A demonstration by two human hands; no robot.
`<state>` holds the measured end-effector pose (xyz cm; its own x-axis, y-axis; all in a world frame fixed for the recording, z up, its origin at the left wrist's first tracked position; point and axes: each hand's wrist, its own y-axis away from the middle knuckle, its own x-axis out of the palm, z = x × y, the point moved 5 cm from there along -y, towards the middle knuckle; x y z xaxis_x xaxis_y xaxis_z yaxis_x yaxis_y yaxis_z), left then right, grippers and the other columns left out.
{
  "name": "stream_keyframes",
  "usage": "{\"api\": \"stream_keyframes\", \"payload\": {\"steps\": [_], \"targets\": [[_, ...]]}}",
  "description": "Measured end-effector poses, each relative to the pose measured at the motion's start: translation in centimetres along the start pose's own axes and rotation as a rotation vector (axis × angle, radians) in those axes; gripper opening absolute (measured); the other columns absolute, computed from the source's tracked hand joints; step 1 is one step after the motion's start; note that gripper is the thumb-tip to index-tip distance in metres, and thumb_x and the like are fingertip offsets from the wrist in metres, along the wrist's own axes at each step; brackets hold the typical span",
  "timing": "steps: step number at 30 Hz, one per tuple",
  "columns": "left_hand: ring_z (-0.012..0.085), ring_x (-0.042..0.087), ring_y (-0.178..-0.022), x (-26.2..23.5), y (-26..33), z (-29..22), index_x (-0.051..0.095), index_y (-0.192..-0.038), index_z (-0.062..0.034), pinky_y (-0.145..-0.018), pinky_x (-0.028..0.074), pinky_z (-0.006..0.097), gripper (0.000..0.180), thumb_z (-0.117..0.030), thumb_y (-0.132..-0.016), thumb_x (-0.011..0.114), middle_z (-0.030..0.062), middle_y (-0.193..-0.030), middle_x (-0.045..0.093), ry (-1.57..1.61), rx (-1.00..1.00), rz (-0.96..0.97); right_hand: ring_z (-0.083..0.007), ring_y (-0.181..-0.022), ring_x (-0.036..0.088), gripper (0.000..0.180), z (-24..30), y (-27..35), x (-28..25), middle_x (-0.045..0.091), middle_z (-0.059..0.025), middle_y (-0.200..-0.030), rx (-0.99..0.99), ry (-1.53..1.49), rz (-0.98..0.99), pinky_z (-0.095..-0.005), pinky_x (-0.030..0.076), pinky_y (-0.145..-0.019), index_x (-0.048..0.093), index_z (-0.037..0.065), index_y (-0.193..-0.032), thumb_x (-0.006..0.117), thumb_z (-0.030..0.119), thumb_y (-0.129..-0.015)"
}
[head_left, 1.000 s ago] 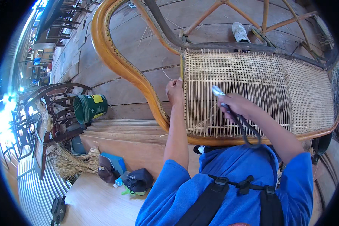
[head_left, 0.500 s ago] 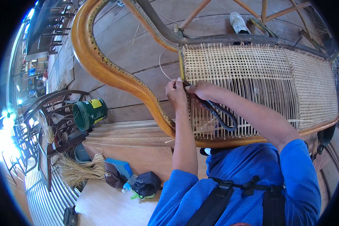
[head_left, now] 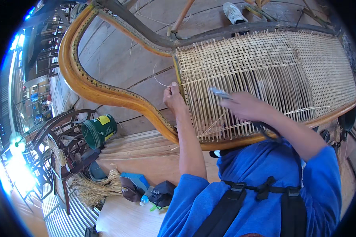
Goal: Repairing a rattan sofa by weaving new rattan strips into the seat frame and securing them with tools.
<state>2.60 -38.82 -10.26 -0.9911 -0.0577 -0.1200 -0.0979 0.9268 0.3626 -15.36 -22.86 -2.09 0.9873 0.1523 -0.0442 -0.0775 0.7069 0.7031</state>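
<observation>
My left hand (head_left: 173, 96) is closed at the left side rail of a wooden chair frame, pinching a thin pale cane strand (head_left: 156, 77). The strand's loose end curls out beyond the fingers. My right hand (head_left: 245, 106), smeared by motion, is closed around a tool with a blurred silvery metal end (head_left: 220, 93); its exact kind does not show. A dark loop (head_left: 269, 131) hangs beneath that wrist. Under the right hand stretches the cane panel (head_left: 209, 65), closely woven at the far side and right, with only parallel strands nearer me.
The curved wooden frame (head_left: 106, 98) with drilled holes sweeps leftward. A green bucket (head_left: 99, 131) lies tipped beside dark chairs. Bundled cane (head_left: 101, 185), a dark cap (head_left: 132, 189) and a black bag (head_left: 162, 194) rest at lower left. A white shoe (head_left: 234, 12) shows beyond the panel.
My right hand has moved right, away from the left hand, taking the tool over the open strands. My left hand stays at the side rail. The whole view has shifted slightly.
</observation>
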Motion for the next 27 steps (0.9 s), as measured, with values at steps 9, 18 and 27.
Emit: {"api": "stream_keyframes", "payload": {"steps": [9, 18, 27], "targets": [[0.0141, 0.057, -0.073, 0.7, 8.0, -10.1, 0.056, -0.088, -0.0002, -0.071, 0.045, 0.027, 0.017, -0.017, -0.091, 0.056, 0.0086, -0.081, 0.060, 0.009, 0.241, 0.131, -0.0196, -0.075, 0.058, 0.036, -31.6, 30.0, -4.0, 0.059, -0.0104, -0.083, 0.429, -0.249, -0.758, -0.0333, 0.044, -0.063, 0.057, 0.001, -0.100, 0.048, 0.034, -0.092], [0.0315, 0.058, -0.074, 13.2, 34.0, -5.6, 0.055, -0.084, -0.0029, -0.065, 0.047, 0.037, 0.018, -0.019, -0.089, 0.048, 0.0157, -0.077, 0.055, -0.769, 0.655, 1.409, -0.0175, -0.082, 0.059, 0.033, -14.9, 20.5, -3.5, 0.062, -0.0088, -0.086, -0.364, -1.131, -0.418, -0.0338, 0.047, -0.079, 0.054, 0.000, -0.111, 0.049, 0.028, -0.094], [0.0327, 0.061, -0.072, 0.6, 25.2, -5.0, 0.061, -0.085, -0.0081, -0.064, 0.051, 0.041, 0.016, -0.021, -0.086, 0.052, 0.0130, -0.081, 0.062, -1.195, 0.568, 0.736, -0.0112, -0.064, 0.058, 0.016, -14.0, 17.0, -16.5, 0.057, -0.0013, -0.076, -0.565, -0.980, -0.867, -0.0249, 0.049, -0.054, 0.056, 0.005, -0.099, 0.051, 0.020, -0.094]]}}
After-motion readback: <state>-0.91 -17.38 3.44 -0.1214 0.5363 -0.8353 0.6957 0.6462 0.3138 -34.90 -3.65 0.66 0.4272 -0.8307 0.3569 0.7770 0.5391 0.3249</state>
